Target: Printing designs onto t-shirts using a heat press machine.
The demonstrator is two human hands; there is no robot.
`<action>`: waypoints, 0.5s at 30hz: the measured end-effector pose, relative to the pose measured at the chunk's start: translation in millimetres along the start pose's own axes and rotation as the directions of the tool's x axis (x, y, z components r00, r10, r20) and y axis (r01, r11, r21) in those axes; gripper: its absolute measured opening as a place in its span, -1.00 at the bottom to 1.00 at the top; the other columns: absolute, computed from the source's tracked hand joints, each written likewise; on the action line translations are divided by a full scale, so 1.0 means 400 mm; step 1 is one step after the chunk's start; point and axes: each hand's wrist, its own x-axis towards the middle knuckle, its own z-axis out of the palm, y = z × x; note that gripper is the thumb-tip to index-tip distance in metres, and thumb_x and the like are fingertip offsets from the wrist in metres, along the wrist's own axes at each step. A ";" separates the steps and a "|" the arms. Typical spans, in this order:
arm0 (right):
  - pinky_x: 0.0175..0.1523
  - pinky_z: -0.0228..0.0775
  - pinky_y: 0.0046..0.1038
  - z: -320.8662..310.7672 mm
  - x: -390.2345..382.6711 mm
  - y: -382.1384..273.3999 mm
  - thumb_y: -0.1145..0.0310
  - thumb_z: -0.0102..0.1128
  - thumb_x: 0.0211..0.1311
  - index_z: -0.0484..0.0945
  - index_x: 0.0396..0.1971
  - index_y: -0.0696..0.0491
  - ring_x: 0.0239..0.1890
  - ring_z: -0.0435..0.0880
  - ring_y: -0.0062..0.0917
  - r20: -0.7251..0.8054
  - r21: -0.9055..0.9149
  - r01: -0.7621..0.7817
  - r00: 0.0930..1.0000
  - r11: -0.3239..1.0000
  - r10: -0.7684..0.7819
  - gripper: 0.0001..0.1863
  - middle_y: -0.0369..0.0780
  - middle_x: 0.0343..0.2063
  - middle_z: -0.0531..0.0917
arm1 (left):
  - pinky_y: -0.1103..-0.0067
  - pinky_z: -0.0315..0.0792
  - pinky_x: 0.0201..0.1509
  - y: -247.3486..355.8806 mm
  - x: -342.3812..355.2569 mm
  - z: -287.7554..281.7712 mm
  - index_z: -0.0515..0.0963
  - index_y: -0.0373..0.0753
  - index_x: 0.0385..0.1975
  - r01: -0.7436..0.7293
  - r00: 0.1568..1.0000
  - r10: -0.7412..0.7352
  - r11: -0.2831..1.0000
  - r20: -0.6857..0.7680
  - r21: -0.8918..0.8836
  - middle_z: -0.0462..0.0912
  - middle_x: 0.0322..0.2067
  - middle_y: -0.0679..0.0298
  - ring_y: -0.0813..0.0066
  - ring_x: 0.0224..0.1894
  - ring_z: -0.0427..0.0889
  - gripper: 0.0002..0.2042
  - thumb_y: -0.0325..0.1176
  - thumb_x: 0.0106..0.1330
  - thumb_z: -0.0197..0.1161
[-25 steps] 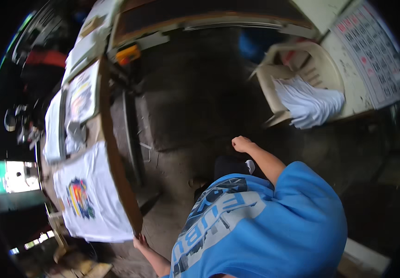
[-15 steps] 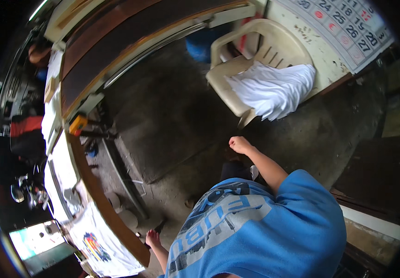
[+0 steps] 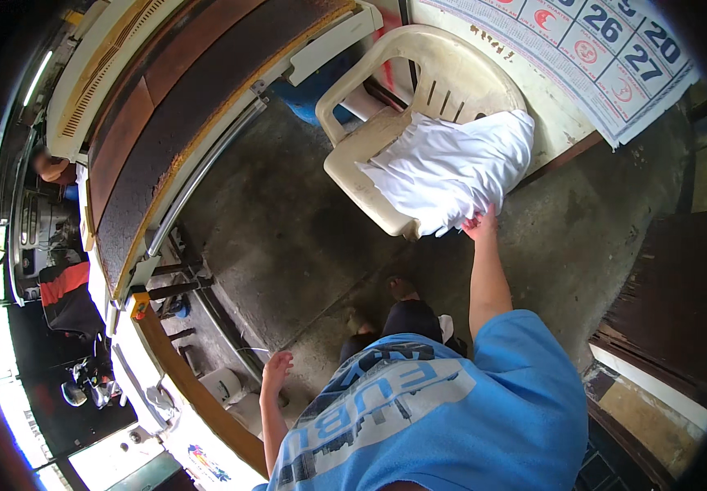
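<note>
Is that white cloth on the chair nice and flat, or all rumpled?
Rumpled: the white cloth on the cream plastic armchair shows many creases, and folds bunch at the edge the right hand touches.

Cloth (image 3: 453,168) lies on the chair (image 3: 352,168) near a calendar (image 3: 587,61).

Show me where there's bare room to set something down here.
The widest bare patch is the floor between the long dark-topped bench and the plastic chair. Another stretch of floor lies between the right forearm and the dark wooden panel. The seat is crowded: white cloth covers most of it, the right hand at its edge.
</note>
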 end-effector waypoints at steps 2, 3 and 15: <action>-0.07 0.16 -0.28 -0.031 0.083 -0.049 -0.05 0.04 0.01 0.36 -0.37 0.05 -0.36 0.31 -0.52 -0.010 0.010 0.105 0.994 0.994 -0.105 -0.56 -0.29 -0.39 0.37 | 0.63 0.38 -0.34 0.020 0.022 0.001 0.46 -0.19 -0.23 0.026 0.997 -0.032 0.997 0.072 0.077 0.56 -0.32 0.36 0.55 -0.30 0.54 -0.77 -0.23 0.21 0.02; -0.11 0.18 -0.30 -0.033 0.104 -0.064 0.05 0.06 0.01 0.35 -0.40 0.05 -0.39 0.32 -0.52 -0.025 0.054 0.128 0.992 0.990 -0.126 -0.64 -0.29 -0.42 0.38 | 0.63 0.38 -0.35 0.023 0.025 -0.003 0.47 -0.19 -0.25 0.043 0.997 -0.050 0.994 0.060 0.104 0.56 -0.31 0.37 0.56 -0.32 0.54 -0.78 -0.24 0.20 0.02; 0.07 0.21 -0.17 0.135 -0.175 -0.195 0.28 -0.06 0.14 0.29 -0.01 0.18 -0.01 0.37 -0.30 0.094 0.695 0.286 0.873 0.660 -0.478 -0.57 -0.13 -0.09 0.42 | 0.70 0.33 -0.33 0.229 0.037 0.005 0.45 -0.22 -0.21 -0.176 0.984 0.172 0.974 0.042 0.141 0.54 -0.31 0.39 0.65 -0.32 0.48 -0.78 -0.29 0.23 0.01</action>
